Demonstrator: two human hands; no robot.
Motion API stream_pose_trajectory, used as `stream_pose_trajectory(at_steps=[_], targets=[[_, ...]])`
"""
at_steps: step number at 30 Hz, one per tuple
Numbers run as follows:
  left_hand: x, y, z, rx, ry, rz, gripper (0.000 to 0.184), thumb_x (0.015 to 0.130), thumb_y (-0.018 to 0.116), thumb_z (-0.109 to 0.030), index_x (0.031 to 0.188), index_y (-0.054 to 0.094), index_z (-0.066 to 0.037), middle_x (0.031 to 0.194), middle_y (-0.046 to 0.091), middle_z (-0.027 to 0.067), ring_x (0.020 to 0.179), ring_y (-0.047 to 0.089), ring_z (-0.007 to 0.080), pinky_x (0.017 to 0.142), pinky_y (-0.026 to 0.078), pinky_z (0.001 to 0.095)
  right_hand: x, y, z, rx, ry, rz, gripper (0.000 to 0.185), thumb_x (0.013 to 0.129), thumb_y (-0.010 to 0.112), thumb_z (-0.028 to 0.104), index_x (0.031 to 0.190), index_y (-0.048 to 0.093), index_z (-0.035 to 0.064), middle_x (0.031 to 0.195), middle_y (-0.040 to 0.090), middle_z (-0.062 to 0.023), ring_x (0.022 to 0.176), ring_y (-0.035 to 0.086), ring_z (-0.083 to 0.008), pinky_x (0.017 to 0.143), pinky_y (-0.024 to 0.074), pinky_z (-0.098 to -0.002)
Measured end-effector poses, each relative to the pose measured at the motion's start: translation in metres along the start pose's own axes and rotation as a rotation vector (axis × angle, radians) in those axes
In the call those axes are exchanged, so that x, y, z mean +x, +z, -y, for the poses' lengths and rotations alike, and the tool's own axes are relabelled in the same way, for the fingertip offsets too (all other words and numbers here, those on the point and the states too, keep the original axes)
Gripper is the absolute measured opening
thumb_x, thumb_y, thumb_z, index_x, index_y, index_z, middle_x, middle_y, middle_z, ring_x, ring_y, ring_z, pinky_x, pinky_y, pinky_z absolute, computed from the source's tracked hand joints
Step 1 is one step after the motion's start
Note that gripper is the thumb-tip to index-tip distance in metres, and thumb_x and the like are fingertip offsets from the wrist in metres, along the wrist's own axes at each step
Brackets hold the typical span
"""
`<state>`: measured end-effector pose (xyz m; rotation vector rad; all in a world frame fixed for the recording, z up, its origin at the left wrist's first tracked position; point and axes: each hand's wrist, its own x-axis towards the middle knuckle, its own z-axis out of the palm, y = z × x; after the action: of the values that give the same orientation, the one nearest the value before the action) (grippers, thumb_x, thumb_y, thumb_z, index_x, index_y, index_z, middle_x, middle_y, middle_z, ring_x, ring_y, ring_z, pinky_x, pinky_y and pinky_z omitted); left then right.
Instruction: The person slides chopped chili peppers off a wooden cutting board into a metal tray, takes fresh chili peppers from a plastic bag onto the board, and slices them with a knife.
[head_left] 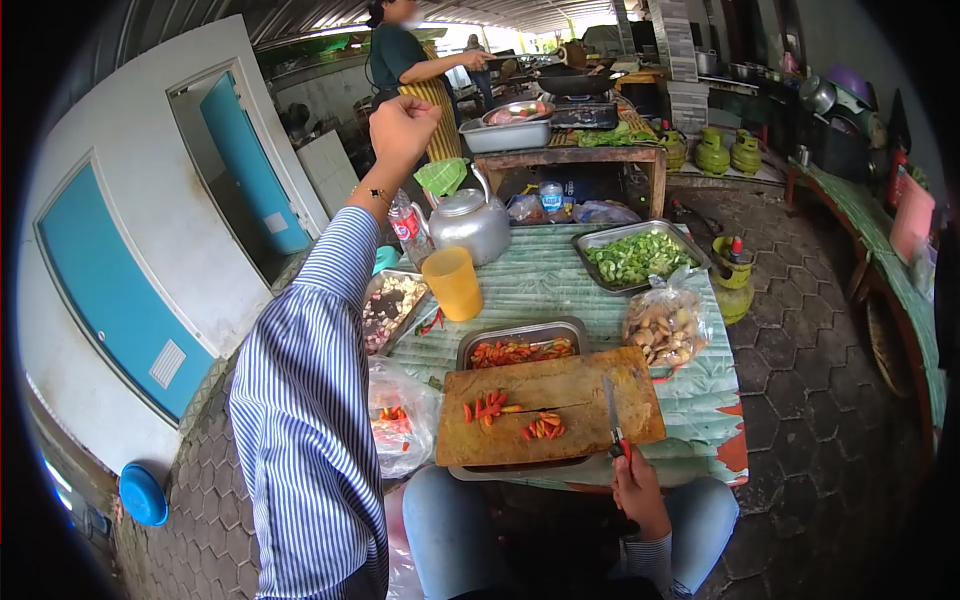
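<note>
Two small heaps of red-orange chillies [487, 408] lie on the wooden chopping board [590, 425], one nearer the left edge, the other closer to the middle; a few pcs. sit w/ the left heap. The knife [612, 405], w/ a red & black handle, has its blade over the board's right part, tip pointing away from the person. Right hand [640, 490] has its grip clamped on the handle, just off the board's near edge. Left hand [405, 125] is raised well above the counter [540, 270], grip curled together; can't tell if anything's in it.

Board is tilted a bit & partly covers a metal tray [575, 330] w/ more chillies showing at the far side. Left of the board: a clear plastic bag [422, 400] w/ red pcs. inside. Beyond that, a tray of pale & dark chopped pcs. [397, 300], then a yellow cup [452, 285] near a metal kettle [470, 225], w/ a bottle [407, 222] beside it. Far right, a tray of chopped greens [640, 257]; nearer, a bag of brownish pcs. [665, 325] by the board's corner. Past the counter, another person [405, 60] stands at a wok [575, 80]; green gas cyls. [712, 153] sit on the right.
</note>
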<state>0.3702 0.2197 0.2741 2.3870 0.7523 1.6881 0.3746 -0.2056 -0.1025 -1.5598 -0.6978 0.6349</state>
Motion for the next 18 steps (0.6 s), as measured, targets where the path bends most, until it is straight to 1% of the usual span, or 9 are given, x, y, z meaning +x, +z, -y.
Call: stream_pose_trajectory(at_steps=[2, 4, 6, 7, 8, 9, 10, 16, 18], targets=[[0.0003, -0.0027, -0.0029, -0.002, 0.019, -0.009, 0.023, 0.069, 0.074, -0.027, 0.081, 0.073, -0.007, 0.073, 0.07, 0.0065, 0.068, 0.068, 0.0175, 0.069, 0.054, 0.0303, 0.0006, 0.0005, -0.0028, 0.004, -0.017, -0.003, 0.019, 0.099, 0.044, 0.021, 0.097, 0.05, 0.0033, 0.054, 0.049, -0.0014, 0.044, 0.049, -0.0091, 0.043, 0.0404, -0.0262], [0.0005, -0.0044, -0.0067, 0.009, 0.059, -0.024, 0.02, 0.073, 0.074, -0.02, 0.082, 0.072, -0.001, 0.071, 0.069, 0.0066, 0.063, 0.064, 0.0102, 0.061, 0.051, 0.0262, 0.0015, 0.0004, -0.0061, 0.004, -0.03, -0.008, 0.019, 0.1, 0.044, 0.021, 0.097, 0.05, 0.0034, 0.054, 0.049, -0.0015, 0.044, 0.049, -0.009, 0.043, 0.0404, -0.0261], [0.0022, -0.0036, -0.0026, -0.016, 0.058, -0.03, 0.02, 0.073, 0.075, -0.02, 0.082, 0.072, -0.001, 0.071, 0.069, 0.0067, 0.063, 0.064, 0.0103, 0.062, 0.051, 0.0265, 0.0014, -0.0002, -0.0089, -0.015, -0.037, -0.005, 0.019, 0.1, 0.044, 0.021, 0.098, 0.05, 0.0037, 0.054, 0.049, -0.001, 0.044, 0.049, -0.0086, 0.043, 0.0406, -0.0261], [0.0024, -0.0041, -0.0009, -0.007, 0.05, -0.029, 0.021, 0.071, 0.074, -0.023, 0.081, 0.072, -0.004, 0.072, 0.07, 0.0078, 0.066, 0.067, 0.0157, 0.065, 0.053, 0.0296, -0.0002, -0.0004, -0.0093, -0.016, -0.048, -0.01, 0.019, 0.1, 0.044, 0.021, 0.098, 0.05, 0.0037, 0.054, 0.049, -0.001, 0.044, 0.049, -0.0086, 0.043, 0.0406, -0.0261], [0.0064, -0.0054, -0.0015, 0.0, 0.051, -0.037, 0.022, 0.069, 0.072, -0.025, 0.08, 0.073, -0.006, 0.073, 0.07, 0.0089, 0.069, 0.069, 0.0211, 0.069, 0.054, 0.0326, 0.0002, 0.0, -0.0086, 0.017, -0.009, -0.006, 0.019, 0.1, 0.044, 0.022, 0.099, 0.05, 0.0039, 0.054, 0.048, -0.0005, 0.043, 0.048, -0.0083, 0.043, 0.0404, -0.0259], [0.0065, -0.0044, -0.0006, -0.034, 0.052, -0.042, 0.022, 0.069, 0.072, -0.025, 0.08, 0.072, -0.006, 0.073, 0.069, 0.0102, 0.069, 0.069, 0.0223, 0.07, 0.054, 0.0331, 0.0015, -0.0001, -0.0072, 0.049, 0.026, -0.001, 0.019, 0.1, 0.044, 0.022, 0.099, 0.05, 0.0041, 0.054, 0.048, -0.0001, 0.043, 0.048, -0.0079, 0.042, 0.0402, -0.0258], [0.0054, -0.0057, -0.0014, -0.042, 0.051, -0.037, 0.022, 0.069, 0.072, -0.025, 0.079, 0.072, -0.005, 0.073, 0.069, 0.0102, 0.069, 0.069, 0.0224, 0.069, 0.054, 0.0331, 0.0035, -0.0004, -0.0057, 0.05, -0.004, -0.006, 0.019, 0.1, 0.044, 0.022, 0.099, 0.05, 0.0041, 0.054, 0.048, -0.0001, 0.043, 0.048, -0.0079, 0.042, 0.0402, -0.0258], [-0.0025, -0.0048, -0.0016, -0.007, 0.037, -0.012, 0.022, 0.069, 0.072, -0.024, 0.079, 0.072, -0.004, 0.073, 0.07, 0.0089, 0.068, 0.069, 0.0205, 0.068, 0.054, 0.0315, 0.0023, 0.0006, -0.007, 0.118, 0.031, -0.002, 0.019, 0.1, 0.045, 0.023, 0.097, 0.049, 0.0041, 0.054, 0.047, 0.0005, 0.042, 0.046, -0.007, 0.04, 0.0385, -0.0248], [-0.002, -0.0085, 0.0016, -0.087, -0.004, 0.008, 0.022, 0.07, 0.072, -0.024, 0.079, 0.072, -0.004, 0.073, 0.07, 0.0082, 0.068, 0.069, 0.0192, 0.068, 0.053, 0.031, 0.0019, -0.0003, -0.0086, 0.098, 0.026, -0.004, 0.019, 0.1, 0.045, 0.022, 0.096, 0.049, 0.0039, 0.053, 0.047, 0.0005, 0.042, 0.047, -0.0072, 0.04, 0.0383, -0.0249]])
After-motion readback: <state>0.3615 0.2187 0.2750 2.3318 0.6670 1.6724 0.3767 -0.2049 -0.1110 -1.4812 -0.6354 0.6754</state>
